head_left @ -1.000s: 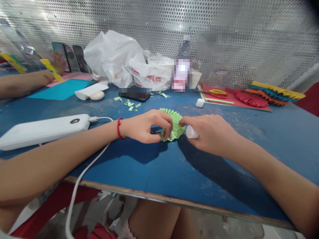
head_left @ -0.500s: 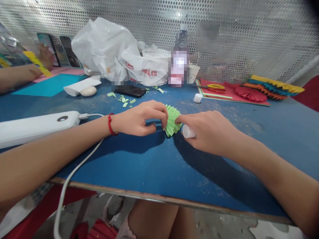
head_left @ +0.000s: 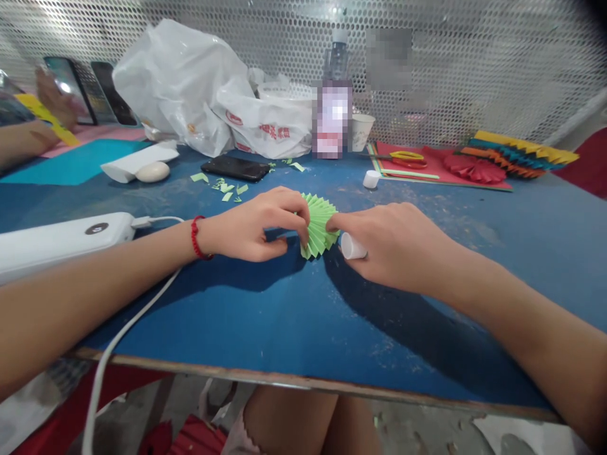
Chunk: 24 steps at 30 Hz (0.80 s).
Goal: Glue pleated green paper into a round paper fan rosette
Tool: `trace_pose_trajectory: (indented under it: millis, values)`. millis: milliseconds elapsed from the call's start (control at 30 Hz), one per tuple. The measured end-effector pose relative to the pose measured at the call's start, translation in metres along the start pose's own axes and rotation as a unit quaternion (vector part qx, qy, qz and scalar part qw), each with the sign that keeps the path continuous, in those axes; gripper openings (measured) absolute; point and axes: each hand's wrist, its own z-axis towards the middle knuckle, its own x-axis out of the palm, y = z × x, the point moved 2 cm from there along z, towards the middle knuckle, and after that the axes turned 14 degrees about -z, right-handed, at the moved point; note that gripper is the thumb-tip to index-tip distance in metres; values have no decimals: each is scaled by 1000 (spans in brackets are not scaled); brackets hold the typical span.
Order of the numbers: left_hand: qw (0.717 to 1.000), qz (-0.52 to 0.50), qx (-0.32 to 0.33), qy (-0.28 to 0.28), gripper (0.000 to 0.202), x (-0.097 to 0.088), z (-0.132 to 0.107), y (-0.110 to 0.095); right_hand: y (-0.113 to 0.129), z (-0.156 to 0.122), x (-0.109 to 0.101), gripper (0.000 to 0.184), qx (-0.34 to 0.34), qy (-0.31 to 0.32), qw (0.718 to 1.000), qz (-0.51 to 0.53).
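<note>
the pleated green paper (head_left: 320,222) is sitting at twelve o'clock (likely light, springy, crushable; outer folds offering safest hold). the left hand (head_left: 265,222) is touching its nine-o'clock side, thumb spread; the right hand (head_left: 396,243) is clasping a white tube (head_left: 353,246).

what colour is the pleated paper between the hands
Light green; the pleated paper shows best in the head view.

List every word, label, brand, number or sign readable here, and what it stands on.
No text reads clearly.
White plastic bag: red characters and red oval logo, too blurred.
White power bank: dark oval display, too small.
Upright screen: pixelated.
Paper cup: faint print, unreadable.
</note>
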Motion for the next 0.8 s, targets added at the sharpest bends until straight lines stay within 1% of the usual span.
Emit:
trace_pose_trajectory:
  millis: [100,233,333,400,500,600,633,667,700,800]
  values:
    - [1000,11,-3,-13,33,-1,0,-1,0,0,-1,26,0,-4,1000,-2]
    - [1000,11,12,-9,29,0,0,-2,1,0,0,22,-4,0,1000,2]
    - [1000,11,21,-7,25,0,-1,-3,1,1,2,26,-6,-3,1000,9]
    - [1000,16,21,-2,22,0,0,-3,-2,0,-1,30,-6,0,1000,19]
    - [999,19,26,5,20,0,1,-3,-16,-6,-15,31,22,-10,998,59]
    - [999,16,48,10,19,0,3,-3,-40,-15,-34,23,86,-42,992,80]
    - [998,16,56,10,19,0,3,-3,-48,-17,-37,20,102,-44,991,78]
    - [998,18,62,10,19,0,3,-2,-56,-19,-39,17,113,-35,990,72]
    - [998,20,64,9,19,0,3,-2,-62,-19,-37,14,118,-13,991,65]
    - [998,26,60,10,19,0,2,0,-75,-17,-22,15,121,104,986,38]
